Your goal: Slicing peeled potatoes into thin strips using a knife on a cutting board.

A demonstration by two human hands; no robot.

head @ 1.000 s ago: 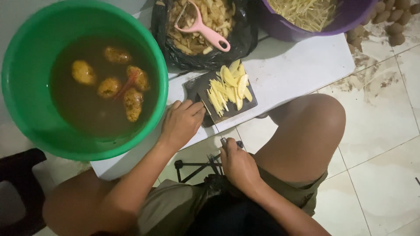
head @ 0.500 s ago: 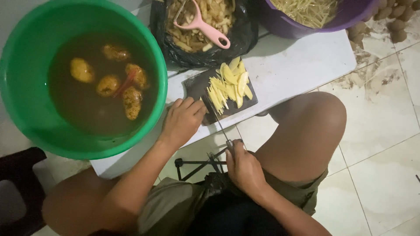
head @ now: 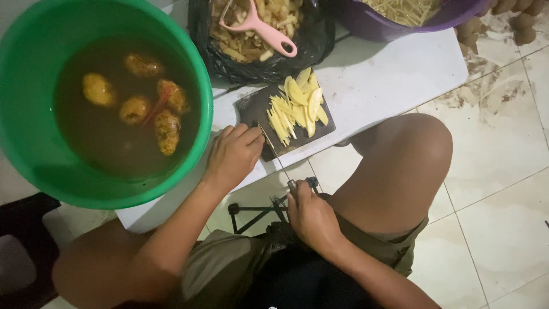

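Gripping knife (head: 274, 153): right hand (head: 311, 217) | left hand (head: 234, 157) open on cutting board (head: 257, 111)

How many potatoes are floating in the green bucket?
4 potatoes show in the green bucket: one at the left, one at the top, one in the middle and one long one lower right. The murky water could hide more.

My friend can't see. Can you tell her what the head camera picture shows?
A seated person's right hand holds a knife toward potato sticks on a dark board, while the left hand rests at the board's edge. A green tub of brown water with potatoes stands left; a pink peeler lies on peelings behind.
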